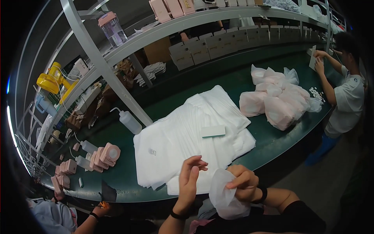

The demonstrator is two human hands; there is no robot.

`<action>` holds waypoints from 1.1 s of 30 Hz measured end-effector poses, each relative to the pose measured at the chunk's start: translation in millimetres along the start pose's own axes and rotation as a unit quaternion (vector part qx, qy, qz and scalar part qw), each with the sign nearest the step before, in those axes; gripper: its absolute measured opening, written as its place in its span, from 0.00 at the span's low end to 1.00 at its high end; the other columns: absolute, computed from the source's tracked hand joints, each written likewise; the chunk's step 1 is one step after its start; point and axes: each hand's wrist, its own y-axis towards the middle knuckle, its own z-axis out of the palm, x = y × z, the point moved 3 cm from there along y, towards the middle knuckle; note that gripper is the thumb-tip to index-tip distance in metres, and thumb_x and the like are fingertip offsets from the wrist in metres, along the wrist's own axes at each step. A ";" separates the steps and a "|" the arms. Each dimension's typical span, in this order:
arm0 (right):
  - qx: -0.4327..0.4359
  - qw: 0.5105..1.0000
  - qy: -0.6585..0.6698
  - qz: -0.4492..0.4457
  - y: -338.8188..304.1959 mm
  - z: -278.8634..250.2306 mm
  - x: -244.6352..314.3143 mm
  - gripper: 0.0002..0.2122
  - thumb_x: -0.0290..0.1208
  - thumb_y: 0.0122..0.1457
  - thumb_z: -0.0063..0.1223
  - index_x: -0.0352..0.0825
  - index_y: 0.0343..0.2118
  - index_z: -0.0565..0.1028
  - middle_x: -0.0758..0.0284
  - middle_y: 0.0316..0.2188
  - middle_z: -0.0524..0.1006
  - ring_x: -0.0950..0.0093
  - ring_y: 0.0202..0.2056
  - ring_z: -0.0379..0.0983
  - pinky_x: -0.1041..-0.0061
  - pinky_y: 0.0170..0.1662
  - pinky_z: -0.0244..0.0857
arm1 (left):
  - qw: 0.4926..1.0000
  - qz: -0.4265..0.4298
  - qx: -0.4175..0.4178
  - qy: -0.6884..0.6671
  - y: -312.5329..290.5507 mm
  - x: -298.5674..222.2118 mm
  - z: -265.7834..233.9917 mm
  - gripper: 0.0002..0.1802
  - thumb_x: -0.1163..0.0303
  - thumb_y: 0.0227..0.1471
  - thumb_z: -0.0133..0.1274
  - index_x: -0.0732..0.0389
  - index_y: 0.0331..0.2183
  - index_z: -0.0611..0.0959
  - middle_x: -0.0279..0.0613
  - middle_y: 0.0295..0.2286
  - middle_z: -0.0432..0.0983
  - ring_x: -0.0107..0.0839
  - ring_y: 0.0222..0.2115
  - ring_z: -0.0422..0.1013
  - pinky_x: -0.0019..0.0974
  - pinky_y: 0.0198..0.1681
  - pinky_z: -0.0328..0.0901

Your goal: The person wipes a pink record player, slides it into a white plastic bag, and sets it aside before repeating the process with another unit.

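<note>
My right hand (pixel 245 182) is closed on a thin white translucent bag (pixel 226 197), gripping it near its top at the table's front edge. Whatever is inside the bag, if anything, does not show. My left hand (pixel 189 177) is raised just left of the bag with nothing in it, its thumb and fingers apart. Beneath and beyond both hands spreads a broad stack of flat white bags (pixel 175 144). On this stack rests a small white block with a green underside (pixel 213 131).
To the right lies a pile of bagged pink items (pixel 276 97), near a co-worker (pixel 346 89). A squeeze bottle (pixel 129 122) stands by the shelf post (pixel 105 66). Pink round devices (pixel 105 156) line the left, where another person's hand (pixel 102 209) shows. Grey-white boxes (pixel 214 46) stand behind.
</note>
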 end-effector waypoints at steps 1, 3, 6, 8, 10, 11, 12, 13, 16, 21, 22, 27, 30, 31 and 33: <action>0.007 0.999 -0.001 -0.032 7.7 0.3 8.8 0.12 0.13 0.44 0.59 0.33 0.32 0.76 0.64 0.28 0.72 0.73 0.25 0.67 0.78 0.28 0.60 | 0.987 -0.150 0.031 -0.042 -7.8 30.3 -5.5 0.17 0.66 0.56 0.46 0.66 0.45 0.71 0.43 0.34 0.70 0.31 0.37 0.67 0.34 0.41 0.62; 0.014 0.998 -0.004 -0.065 21.6 -0.2 20.8 0.11 0.13 0.44 0.59 0.33 0.32 0.76 0.65 0.27 0.72 0.74 0.23 0.66 0.79 0.27 0.60 | 0.955 -0.237 0.176 0.030 -36.4 71.4 -4.1 0.24 0.59 0.59 0.42 0.65 0.51 0.65 0.45 0.42 0.67 0.33 0.45 0.64 0.37 0.49 0.61; 0.049 0.992 -0.028 -0.109 37.5 -1.7 36.1 0.12 0.14 0.44 0.60 0.34 0.32 0.75 0.66 0.23 0.70 0.74 0.22 0.66 0.78 0.26 0.60 | 0.940 -0.164 0.282 0.104 -48.3 80.9 3.9 0.25 0.57 0.58 0.43 0.64 0.51 0.66 0.44 0.42 0.67 0.35 0.45 0.64 0.40 0.49 0.61; 0.057 0.988 -0.055 -0.130 41.6 -4.0 40.1 0.12 0.15 0.44 0.61 0.34 0.32 0.75 0.67 0.23 0.70 0.74 0.22 0.66 0.78 0.26 0.60 | 0.954 -0.157 0.252 0.033 -47.1 78.9 3.3 0.26 0.59 0.56 0.45 0.63 0.52 0.66 0.44 0.42 0.67 0.35 0.45 0.65 0.41 0.49 0.61; 0.077 0.978 -0.097 -0.168 44.3 -5.1 39.8 0.13 0.17 0.43 0.62 0.35 0.33 0.75 0.67 0.21 0.69 0.74 0.22 0.66 0.79 0.26 0.60 | 0.964 -0.152 0.214 -0.036 -46.3 76.7 -1.1 0.27 0.60 0.55 0.47 0.63 0.52 0.65 0.44 0.43 0.67 0.36 0.45 0.65 0.42 0.49 0.61; 0.078 0.978 -0.096 -0.166 45.6 -9.1 39.2 0.13 0.17 0.43 0.62 0.35 0.33 0.75 0.67 0.21 0.69 0.74 0.22 0.66 0.79 0.26 0.60 | 0.967 -0.149 0.193 -0.069 -45.2 74.4 -4.1 0.27 0.61 0.54 0.48 0.63 0.52 0.65 0.43 0.43 0.67 0.37 0.44 0.65 0.42 0.49 0.61; 0.067 0.981 -0.078 -0.166 46.1 -16.9 39.4 0.10 0.19 0.47 0.60 0.35 0.32 0.73 0.67 0.25 0.70 0.75 0.24 0.67 0.79 0.28 0.61 | 0.969 -0.145 0.171 -0.102 -43.6 71.5 -7.7 0.28 0.61 0.53 0.49 0.62 0.53 0.65 0.43 0.43 0.67 0.37 0.44 0.65 0.43 0.49 0.61; 0.055 0.981 -0.070 -0.171 43.9 -23.4 47.8 0.07 0.21 0.50 0.57 0.36 0.31 0.72 0.66 0.30 0.70 0.75 0.26 0.67 0.79 0.30 0.62 | 0.968 -0.138 0.159 -0.139 -43.5 65.4 -7.4 0.29 0.62 0.52 0.50 0.62 0.53 0.65 0.43 0.43 0.67 0.38 0.44 0.65 0.43 0.49 0.61; -0.216 0.972 -0.083 -0.039 14.3 -52.7 26.6 0.09 0.25 0.48 0.62 0.34 0.32 0.74 0.70 0.24 0.72 0.79 0.24 0.66 0.82 0.29 0.60 | 0.960 -0.118 0.095 -0.234 -46.3 49.7 -17.8 0.31 0.64 0.49 0.53 0.61 0.54 0.65 0.43 0.44 0.68 0.39 0.44 0.66 0.45 0.49 0.61; 0.019 0.888 -0.104 0.448 -18.6 -77.1 -19.7 0.14 0.23 0.51 0.56 0.32 0.42 0.70 0.65 0.37 0.72 0.76 0.34 0.70 0.83 0.37 0.63 | 0.855 0.180 0.409 0.264 -20.5 -21.3 -16.6 0.36 0.67 0.37 0.57 0.65 0.51 0.68 0.51 0.43 0.68 0.38 0.41 0.68 0.39 0.46 0.62; 0.065 0.871 -0.081 0.480 -28.8 -69.5 -24.1 0.17 0.24 0.50 0.58 0.31 0.44 0.69 0.65 0.39 0.72 0.76 0.36 0.70 0.82 0.39 0.63 | 0.856 0.177 0.406 0.267 -19.6 -23.5 -13.2 0.36 0.67 0.37 0.57 0.65 0.51 0.68 0.51 0.43 0.68 0.38 0.41 0.68 0.39 0.46 0.62; 0.003 0.791 0.171 0.587 -39.7 -46.9 -6.9 0.30 0.28 0.46 0.63 0.30 0.52 0.63 0.64 0.43 0.72 0.76 0.42 0.69 0.78 0.44 0.64 | 0.901 -0.012 0.358 0.247 -17.0 -0.2 -2.0 0.38 0.72 0.36 0.57 0.66 0.53 0.66 0.50 0.44 0.68 0.42 0.43 0.67 0.37 0.49 0.61; -0.005 0.829 0.080 0.553 -49.8 -47.0 -8.3 0.33 0.29 0.44 0.64 0.30 0.54 0.61 0.64 0.44 0.71 0.75 0.44 0.68 0.75 0.48 0.63 | 0.939 -0.101 0.269 0.191 -6.9 22.3 6.8 0.39 0.73 0.37 0.59 0.67 0.53 0.64 0.51 0.44 0.67 0.47 0.45 0.66 0.38 0.50 0.60; 0.074 0.887 -0.103 0.443 -50.4 -47.5 -6.5 0.34 0.29 0.43 0.65 0.30 0.54 0.61 0.63 0.46 0.70 0.73 0.45 0.68 0.73 0.50 0.62 | 0.940 -0.080 0.268 0.196 -5.3 28.2 14.6 0.38 0.71 0.39 0.59 0.66 0.53 0.64 0.52 0.44 0.67 0.46 0.45 0.66 0.38 0.50 0.60; 0.052 0.849 -0.100 0.516 -43.0 -59.9 -10.8 0.36 0.30 0.40 0.67 0.29 0.54 0.62 0.62 0.45 0.70 0.72 0.45 0.68 0.72 0.51 0.60 | 0.948 -0.026 0.251 0.195 -2.1 34.5 17.3 0.34 0.68 0.44 0.58 0.64 0.52 0.65 0.52 0.45 0.66 0.46 0.46 0.65 0.38 0.50 0.60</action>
